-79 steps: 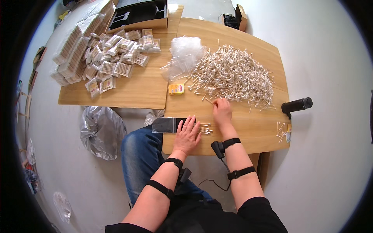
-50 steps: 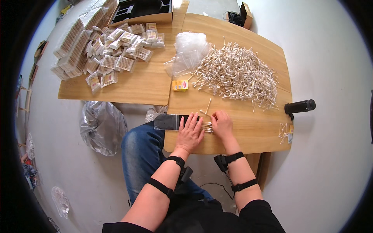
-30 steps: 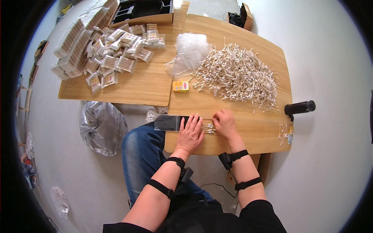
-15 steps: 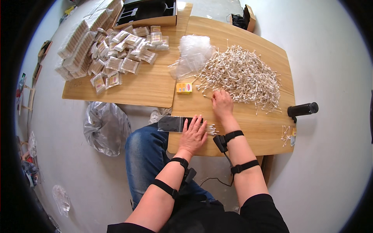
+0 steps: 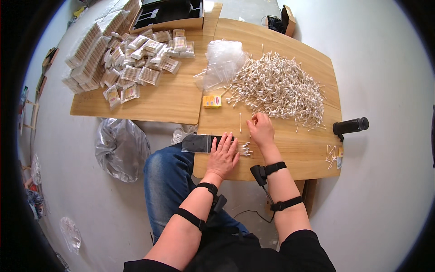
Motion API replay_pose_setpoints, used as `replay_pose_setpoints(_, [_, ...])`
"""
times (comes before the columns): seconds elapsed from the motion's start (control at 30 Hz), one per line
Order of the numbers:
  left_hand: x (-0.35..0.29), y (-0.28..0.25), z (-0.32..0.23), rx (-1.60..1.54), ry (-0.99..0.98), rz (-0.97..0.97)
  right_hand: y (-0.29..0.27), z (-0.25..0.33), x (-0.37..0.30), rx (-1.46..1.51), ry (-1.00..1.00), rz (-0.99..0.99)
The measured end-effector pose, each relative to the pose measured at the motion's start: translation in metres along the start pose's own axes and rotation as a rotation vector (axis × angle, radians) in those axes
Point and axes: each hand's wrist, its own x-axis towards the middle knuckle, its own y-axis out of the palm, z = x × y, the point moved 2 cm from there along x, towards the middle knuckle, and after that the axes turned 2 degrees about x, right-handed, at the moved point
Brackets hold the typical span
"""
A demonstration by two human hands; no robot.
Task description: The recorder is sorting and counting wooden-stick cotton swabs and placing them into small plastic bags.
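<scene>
My left hand [image 5: 222,155] lies with fingers stretched out over a small clear plastic bag [image 5: 195,143] with a dark panel, at the near table edge. Under its fingers, a bundle of cotton swabs [image 5: 245,148] pokes out to the right, white tips showing. My right hand [image 5: 262,130] is curled at the near edge of a big heap of loose cotton swabs [image 5: 283,86]; what its fingers hold, if anything, is hidden. Just left of it, one single cotton swab [image 5: 240,122] lies apart on the table. Beyond it sits a small stack of yellow cards [image 5: 212,101].
Empty clear bags [image 5: 224,59] lie left of the heap. Filled swab packs [image 5: 145,59] are piled on the left table, beside stacked bundles [image 5: 86,59] and an open box [image 5: 170,22]. A black cylinder [image 5: 350,126] and a few swabs [image 5: 331,155] are at the right edge.
My right hand has drawn slightly nearer to me, its fingers more curled. The single swab now lies apart, left of that hand. My left hand stays on the bag.
</scene>
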Motion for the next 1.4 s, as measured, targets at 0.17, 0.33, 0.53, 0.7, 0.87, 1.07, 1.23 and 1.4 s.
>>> replay_pose_setpoints(0.17, [-0.002,-0.001,0.001,-0.005,-0.012,0.019,0.014,0.016,-0.006,-0.118,-0.120,0.017])
replay_pose_setpoints(0.33, [0.001,-0.006,-0.001,-0.063,0.003,-0.032,0.022,0.019,-0.015,-0.072,-0.235,0.040])
replay_pose_setpoints(0.53, [-0.003,-0.001,0.002,-0.114,-0.027,-0.067,0.005,0.006,-0.049,-0.027,-0.305,0.184])
replay_pose_setpoints(0.7, [-0.001,0.001,0.003,-0.084,-0.001,-0.086,-0.010,-0.008,-0.059,0.108,0.070,-0.003])
replay_pose_setpoints(0.87, [-0.002,0.000,0.002,-0.056,0.020,-0.074,-0.001,0.004,-0.049,-0.064,-0.067,-0.042])
replay_pose_setpoints(1.07, [-0.001,0.001,0.002,-0.136,-0.017,-0.066,0.003,-0.002,-0.045,0.007,-0.196,0.050])
replay_pose_setpoints(1.23, [-0.002,-0.005,0.001,-0.108,-0.010,-0.061,-0.010,0.000,-0.070,0.098,-0.227,0.230])
replay_pose_setpoints(1.4, [-0.002,-0.003,0.001,-0.067,0.009,-0.047,-0.024,0.011,-0.110,0.089,-0.192,0.018])
